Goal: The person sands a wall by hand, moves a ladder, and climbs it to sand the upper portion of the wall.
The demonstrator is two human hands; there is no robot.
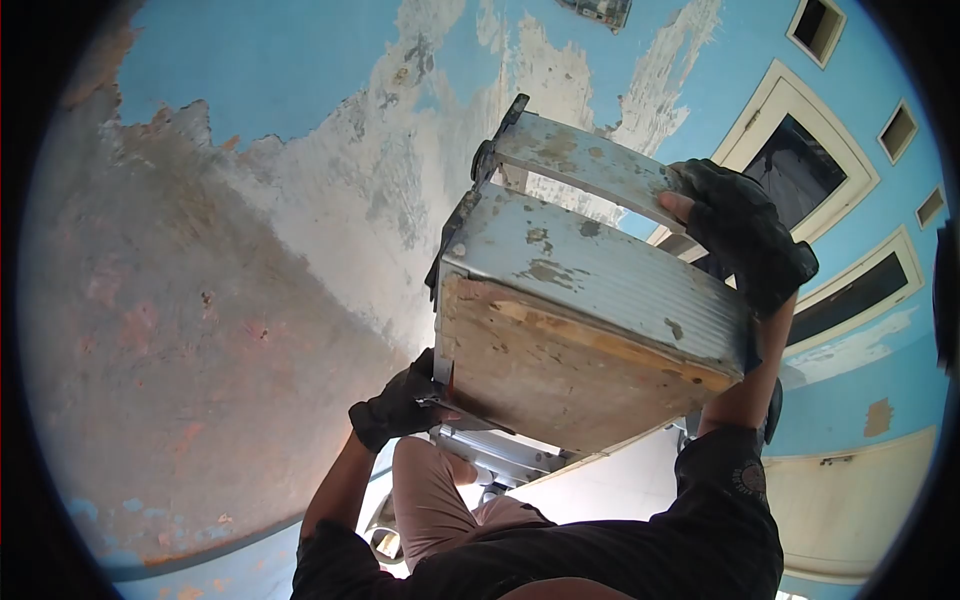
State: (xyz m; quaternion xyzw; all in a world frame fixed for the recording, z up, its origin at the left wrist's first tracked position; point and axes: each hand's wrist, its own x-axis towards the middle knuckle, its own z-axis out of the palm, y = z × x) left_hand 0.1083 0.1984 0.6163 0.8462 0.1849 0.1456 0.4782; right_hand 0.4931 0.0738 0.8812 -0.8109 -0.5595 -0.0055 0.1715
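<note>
A metal stepladder point(600, 265) with plaster-spotted steps fills the middle of the view, and a stained wooden board point(570, 370) lies across it below the wide grooved step. My right hand point(745, 230), in a black glove with a bare fingertip showing, is closed round the right end of the upper step. Lower down, my left hand point(405, 400), also gloved in black, is at the ladder's left side by the board's lower left corner. A thin flat tool point(465, 412) sticks out from its fingers, its shape partly unclear.
A wall point(220, 330) with bare grey plaster and peeling blue paint curves round the left and top. Cream-framed windows point(795, 165) and small square openings point(897, 130) are on the right. My bent leg point(430, 495) and lower ladder parts show below.
</note>
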